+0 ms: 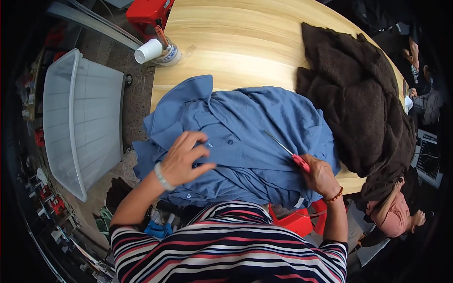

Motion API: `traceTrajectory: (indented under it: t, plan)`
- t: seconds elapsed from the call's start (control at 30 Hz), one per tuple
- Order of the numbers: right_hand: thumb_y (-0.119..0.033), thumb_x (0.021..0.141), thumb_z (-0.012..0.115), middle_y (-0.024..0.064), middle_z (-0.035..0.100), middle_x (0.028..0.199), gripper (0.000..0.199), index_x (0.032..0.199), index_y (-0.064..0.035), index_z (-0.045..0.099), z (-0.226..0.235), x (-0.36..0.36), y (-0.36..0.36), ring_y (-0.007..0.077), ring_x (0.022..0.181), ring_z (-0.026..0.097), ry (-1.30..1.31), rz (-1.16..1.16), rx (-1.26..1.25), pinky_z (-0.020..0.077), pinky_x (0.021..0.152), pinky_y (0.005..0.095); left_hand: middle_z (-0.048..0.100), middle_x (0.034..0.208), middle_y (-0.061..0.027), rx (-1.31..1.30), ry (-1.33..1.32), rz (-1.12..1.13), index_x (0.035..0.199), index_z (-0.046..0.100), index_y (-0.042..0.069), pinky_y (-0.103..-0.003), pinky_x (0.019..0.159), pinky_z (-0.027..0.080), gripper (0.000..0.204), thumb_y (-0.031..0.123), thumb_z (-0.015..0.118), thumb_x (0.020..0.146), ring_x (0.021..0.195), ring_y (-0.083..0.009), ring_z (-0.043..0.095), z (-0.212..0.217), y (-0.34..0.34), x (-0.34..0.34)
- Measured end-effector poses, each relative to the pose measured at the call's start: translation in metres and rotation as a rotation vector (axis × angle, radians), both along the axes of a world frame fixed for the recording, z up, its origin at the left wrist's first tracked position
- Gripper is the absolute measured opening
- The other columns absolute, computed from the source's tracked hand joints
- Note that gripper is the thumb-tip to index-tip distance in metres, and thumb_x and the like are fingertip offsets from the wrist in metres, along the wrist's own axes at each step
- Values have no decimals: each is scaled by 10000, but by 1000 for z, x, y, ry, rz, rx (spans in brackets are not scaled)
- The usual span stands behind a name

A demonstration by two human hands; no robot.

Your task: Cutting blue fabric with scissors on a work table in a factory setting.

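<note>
the fingers of the right hand (320, 175) are closed around the red handle of the scissors (302, 163), whose slim metal blade points forward and to the left, over the shirt (264, 118). the fingers of the left hand (185, 160) are spread and hold nothing, the thumb well apart from the rest; they are over the left part of the shirt, close to a button (210, 145), but whether they touch the fabric i cannot tell. a second button (230, 142) is a little to the right.

a pale band (163, 177) circles the left wrist, a string of brown beads (335, 194) the right one.

the shirt is blue and lies rumpled across the near side of the desk (236, 37), its collar (188, 92) at the far left. beyond it, near the left edge of the desk, a white cup (148, 51) is just beside a clear jar (171, 53) with orange-handled tools in it.

to the right, a dark brown cloth (351, 94) is heaped on the desk and spills over the edge. left of the desk, a white bin (94, 118) stands on the floor (141, 80). at far right is a person in pink (392, 214).
</note>
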State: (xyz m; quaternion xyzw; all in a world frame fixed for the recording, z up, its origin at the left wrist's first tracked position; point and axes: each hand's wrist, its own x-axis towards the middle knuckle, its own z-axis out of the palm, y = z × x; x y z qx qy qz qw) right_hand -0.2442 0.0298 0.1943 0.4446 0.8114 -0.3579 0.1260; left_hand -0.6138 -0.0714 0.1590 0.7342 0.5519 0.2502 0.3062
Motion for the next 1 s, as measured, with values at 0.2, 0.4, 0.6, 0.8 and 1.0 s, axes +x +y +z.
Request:
traceTrajectory:
  t: [0.2,0.4,0.6,0.8,1.0]
  plan:
    - [-15,743,615,159,606,896,304,1039,-61,563,1,-8,-9,370,861,596,42,-6,64,490,729,412,581,875,-102,-144,-156,220,980,599,12,-302,678,478,328,162,757,734,758,-219,569,-64,29,45]
    - [-84,776,606,151,623,815,288,1059,-67,556,26,-30,-25,336,765,626,188,141,99,498,640,414,594,790,17,-471,-627,487,1004,583,-9,-155,622,427,221,12,691,812,659,-18,487,-97,-1,47]
    - [-174,802,593,156,600,608,256,1018,-44,549,31,-63,-21,333,595,620,78,357,-19,476,539,438,628,855,-52,-583,-900,763,1008,595,-19,-218,690,460,217,156,635,886,755,-78,575,-127,3,29]
    - [-110,738,659,136,642,760,338,1050,-47,543,29,-65,-11,322,786,629,140,269,55,497,631,416,663,852,-62,-699,-518,810,897,680,-17,-255,707,448,549,527,649,822,773,-126,571,-118,40,30]
    - [-116,757,642,152,638,743,291,1024,-59,543,24,-68,-7,337,733,631,85,192,111,497,620,428,506,573,2,-498,-728,786,648,567,-22,-245,508,347,403,312,708,824,576,-48,427,-139,57,43]
